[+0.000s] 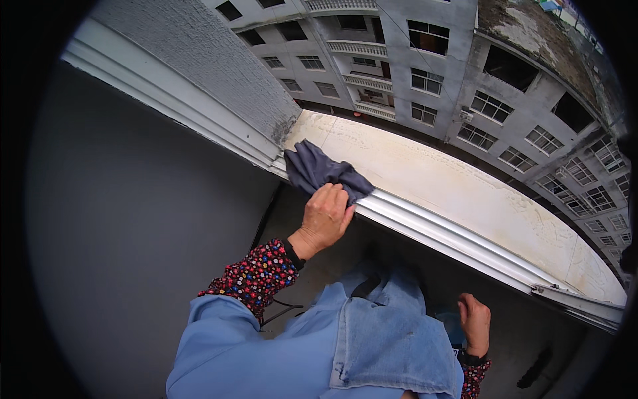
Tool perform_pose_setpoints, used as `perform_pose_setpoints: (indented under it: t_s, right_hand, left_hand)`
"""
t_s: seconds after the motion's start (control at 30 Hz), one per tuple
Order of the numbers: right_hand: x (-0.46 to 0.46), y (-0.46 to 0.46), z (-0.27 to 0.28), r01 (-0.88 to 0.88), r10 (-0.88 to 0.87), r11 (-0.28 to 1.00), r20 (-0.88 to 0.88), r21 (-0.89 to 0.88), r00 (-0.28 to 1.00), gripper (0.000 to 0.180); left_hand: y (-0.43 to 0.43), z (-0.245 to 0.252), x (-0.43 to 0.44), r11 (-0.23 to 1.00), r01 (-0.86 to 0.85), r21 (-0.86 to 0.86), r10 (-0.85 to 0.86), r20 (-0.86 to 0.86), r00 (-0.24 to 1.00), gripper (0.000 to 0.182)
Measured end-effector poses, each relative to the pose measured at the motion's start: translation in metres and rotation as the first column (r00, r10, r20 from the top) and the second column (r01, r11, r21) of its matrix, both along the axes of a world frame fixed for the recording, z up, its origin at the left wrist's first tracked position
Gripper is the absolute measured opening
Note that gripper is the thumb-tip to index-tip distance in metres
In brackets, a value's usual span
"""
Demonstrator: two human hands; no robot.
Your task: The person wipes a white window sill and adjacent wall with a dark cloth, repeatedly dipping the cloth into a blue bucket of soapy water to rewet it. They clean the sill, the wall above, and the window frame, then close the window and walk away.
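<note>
My left hand [326, 217] grips a crumpled dark grey cloth [324, 169]. The cloth lies across the white metal window track [443, 234], near the corner where the track meets the side frame [189, 102]. Part of the cloth spreads onto the pale outer sill [413, 169]. Lower down at the right, my right hand [476, 321] hangs beside my body, away from the track. Its fingers are loosely curled and the palm is hidden, so any small thing inside cannot be seen.
Beyond the sill, which bears water drops, is a drop to facing buildings [428, 114]. A grey wall [139, 214] stands at my left. A metal sash edge [578, 299] crosses the track at right. Behind my right hand is a blue object [451, 326]; a dark item [536, 366] lies lower right.
</note>
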State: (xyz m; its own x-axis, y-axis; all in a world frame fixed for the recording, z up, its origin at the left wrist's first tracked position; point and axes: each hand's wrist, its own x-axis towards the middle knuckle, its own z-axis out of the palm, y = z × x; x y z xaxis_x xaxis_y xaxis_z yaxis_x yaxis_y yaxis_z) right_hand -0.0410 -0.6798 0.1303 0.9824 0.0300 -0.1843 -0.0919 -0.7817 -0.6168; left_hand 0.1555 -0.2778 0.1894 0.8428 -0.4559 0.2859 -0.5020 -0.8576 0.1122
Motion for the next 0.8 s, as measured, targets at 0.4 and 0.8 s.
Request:
perform_pose_setpoints:
  t_s: [0.4, 0.8]
  right_hand:
    - [0.027, 0.032, 0.036, -0.263, 0.263, 0.965, 0.104, -0.014, 0.959, 0.018]
    - [0.203, 0.175, 0.127, -0.677, 0.682, 0.724, 0.284, -0.133, 0.673, 0.022]
  left_hand:
    - [0.102, 0.013, 0.035, 0.917, -0.367, 0.155, 0.375, -0.025, 0.927, 0.054]
    - [0.111, -0.026, 0.032, 0.927, -0.259, -0.271, 0.266, -0.014, 0.964, 0.029]
